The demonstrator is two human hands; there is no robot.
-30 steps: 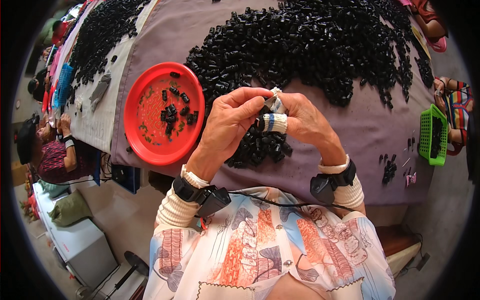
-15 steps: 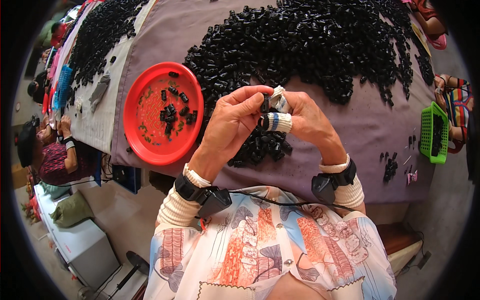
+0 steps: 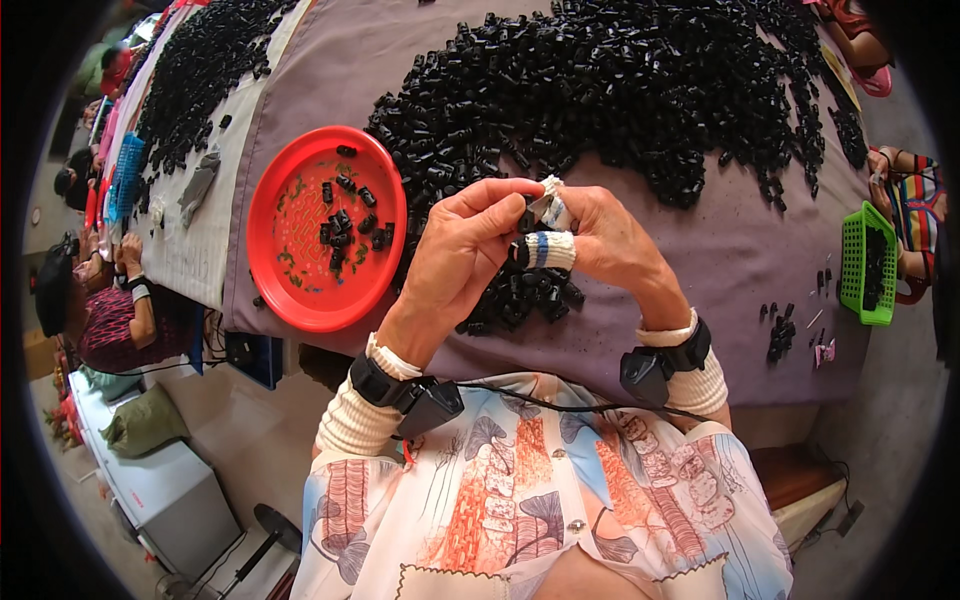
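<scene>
My left hand [image 3: 452,255] is closed in a pinch, thumb against forefinger, at the near edge of the big heap of small black plastic parts [image 3: 600,90]. Between its fingertips is a small black plastic part, mostly hidden by the fingers. Directly beside it, my right hand [image 3: 618,240] curls toward the same part with fingers bent. White knitted finger covers with blue stripes [image 3: 550,249] wrap its thumb and forefinger. Something thin and greyish shows between the fingertips, too small to name. Below the hands lies a smaller pile of black parts [image 3: 525,297].
At the left, a red round tray [image 3: 275,285] holds several black parts. On the right stand a green basket [image 3: 853,265] of black parts and a few loose parts [image 3: 781,338]. Other people sit at both sides; another heap [image 3: 185,95] lies far left. A cable joins my wrist straps.
Both hands stay nearly in place. My right hand's covered fingers have shifted slightly left, closer to my left fingertips, and the black part between them is now less visible.
</scene>
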